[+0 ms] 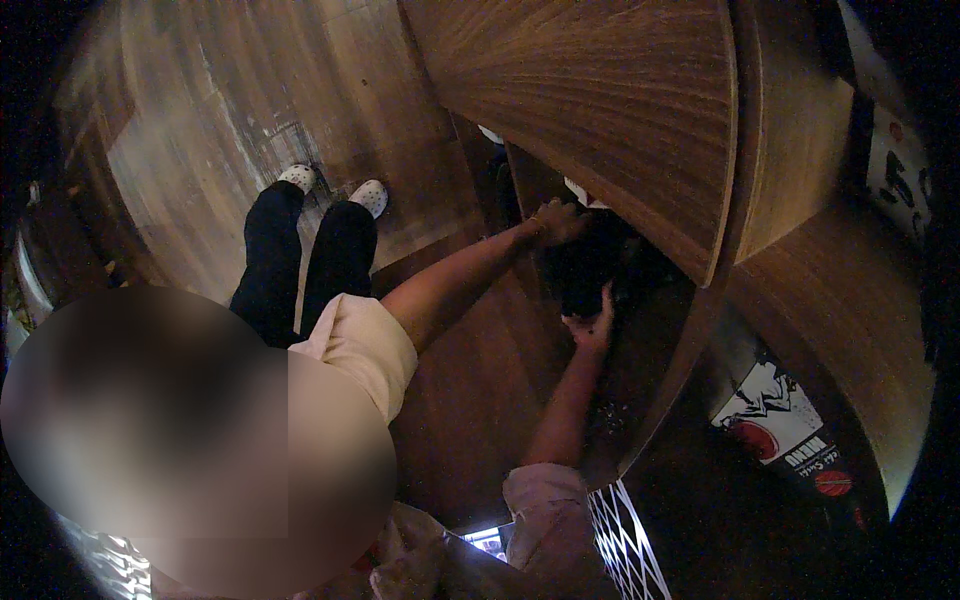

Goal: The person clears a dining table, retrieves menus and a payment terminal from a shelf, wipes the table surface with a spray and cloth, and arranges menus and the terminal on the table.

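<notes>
A black object (581, 262), too dark to identify, lies between my two hands inside a dark wooden compartment. My left hand (559, 221) reaches in from above and grips its upper left edge with curled fingers. My right hand (592, 324) holds the lower end, its fingers spread around it. Close beyond my left hand, a white item (583, 193) shows partly under the wooden panel's edge. Shadow hides the far side of the black object and some of my fingertips.
A wood-grain panel (600, 90) overhangs the compartment, with a wooden ledge (847, 277) to its right. A printed menu (772, 412) lies at lower right, near a white lattice (626, 536). Plank flooring (187, 150) spreads at upper left, under my light clogs (369, 197).
</notes>
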Tool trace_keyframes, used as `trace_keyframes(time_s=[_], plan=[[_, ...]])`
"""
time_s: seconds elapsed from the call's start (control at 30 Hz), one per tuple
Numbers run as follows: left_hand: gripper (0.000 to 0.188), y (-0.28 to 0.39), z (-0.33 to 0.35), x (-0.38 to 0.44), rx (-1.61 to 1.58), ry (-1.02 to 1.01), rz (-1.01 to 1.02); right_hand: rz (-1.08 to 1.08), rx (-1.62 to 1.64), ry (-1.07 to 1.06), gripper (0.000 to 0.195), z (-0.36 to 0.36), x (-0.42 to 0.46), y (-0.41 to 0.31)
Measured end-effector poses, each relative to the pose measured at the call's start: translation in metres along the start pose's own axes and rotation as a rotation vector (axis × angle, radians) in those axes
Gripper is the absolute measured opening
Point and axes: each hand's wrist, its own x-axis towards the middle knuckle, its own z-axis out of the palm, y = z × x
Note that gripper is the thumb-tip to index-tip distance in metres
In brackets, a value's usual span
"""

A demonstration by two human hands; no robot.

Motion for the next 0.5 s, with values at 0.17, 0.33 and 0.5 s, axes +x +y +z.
trace_keyframes(time_s=[0.17,0.33,0.5], plan=[[0.066,-0.018,-0.027,0.006,-0.176,-0.068,0.009,0.087,0.09,0.053,0.069,0.042,0.003,-0.009],[0.054,-0.001,-0.021,-0.001,-0.159,-0.138,0.055,0.142,0.206,0.115,0.065,0.05,-0.026,-0.03],[0.044,-0.02,0.006,0.031,0.047,-0.024,0.467,0.065,0.311,0.131,0.057,0.056,-0.029,-0.036]])
